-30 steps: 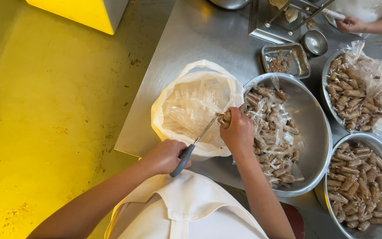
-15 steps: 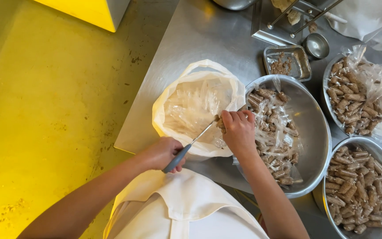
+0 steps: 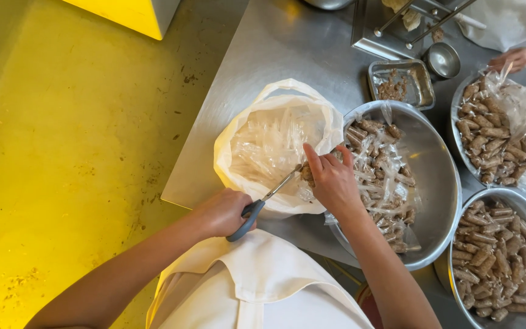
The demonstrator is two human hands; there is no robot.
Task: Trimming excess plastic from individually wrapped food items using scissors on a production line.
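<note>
My left hand grips grey-handled scissors, blades pointing up-right over a white plastic bag full of clear wrappers. My right hand pinches a small brown wrapped sausage at the blade tips, above the bag's right edge. Just right of that hand is a large steel bowl holding several wrapped sausages in clear plastic.
Two more steel bowls of brown sausages sit at right, one upper, one lower. A small steel tray, a round cup and a rack lie beyond. Another person's hand reaches in top right. The yellow floor lies left of the steel table.
Both hands have stayed over the bag's edge with only slight shifts. The other person's hand at top right has moved a little.
</note>
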